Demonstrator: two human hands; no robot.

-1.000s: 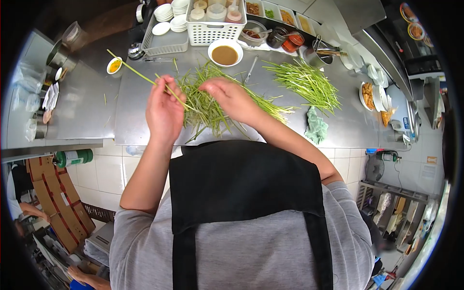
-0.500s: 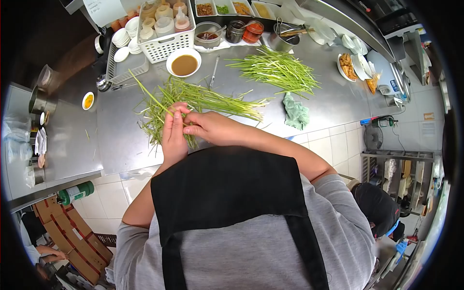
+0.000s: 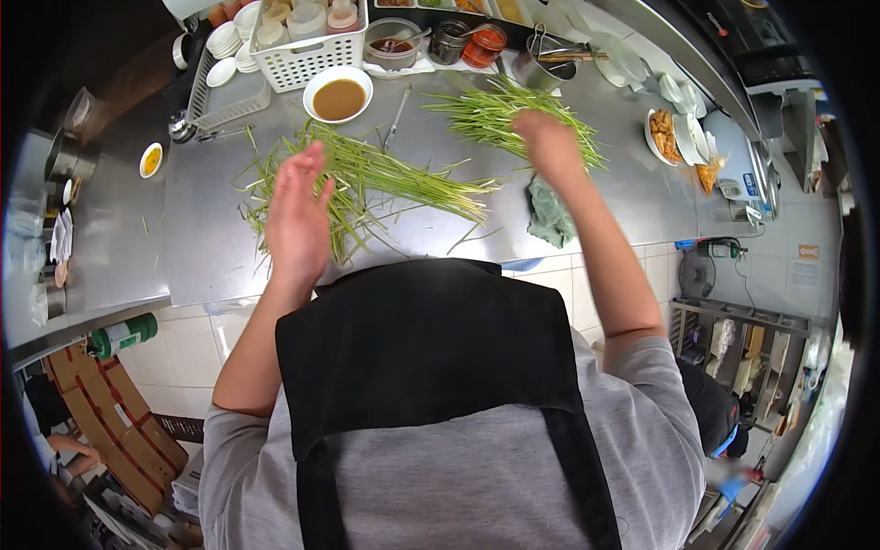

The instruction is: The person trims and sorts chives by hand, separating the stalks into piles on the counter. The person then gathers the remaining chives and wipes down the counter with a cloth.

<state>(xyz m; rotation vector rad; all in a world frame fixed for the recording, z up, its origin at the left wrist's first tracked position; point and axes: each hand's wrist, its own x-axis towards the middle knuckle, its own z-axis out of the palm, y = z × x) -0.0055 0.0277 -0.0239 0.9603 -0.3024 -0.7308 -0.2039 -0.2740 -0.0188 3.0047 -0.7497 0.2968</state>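
Note:
Loose green stalks [image 3: 403, 179] lie spread on the steel table, their pale ends pointing right. My left hand [image 3: 300, 215] is raised over the left part of this pile, fingers apart, with nothing in it. Further right and back is a second, neater bundle of green stalks [image 3: 477, 115]. My right hand [image 3: 547, 142] hovers at the right part of that bundle; its fingers are blurred, and whether they hold a stalk is unclear. A crumpled green cloth [image 3: 550, 215] lies just below that hand.
Behind the stalks stand a bowl of brown sauce [image 3: 338, 98], a white basket of bottles [image 3: 307, 62], jars [image 3: 483, 46] and a metal pot [image 3: 541, 69]. A thin pen-like tool [image 3: 397, 119] lies between. At far left, a co-worker's hand [image 3: 82, 454] shows near cardboard.
The stalk my left hand held is gone from it, and its fingers have spread. My right hand has left the left one and moved right and back to the neater bundle. The camera view has shifted.

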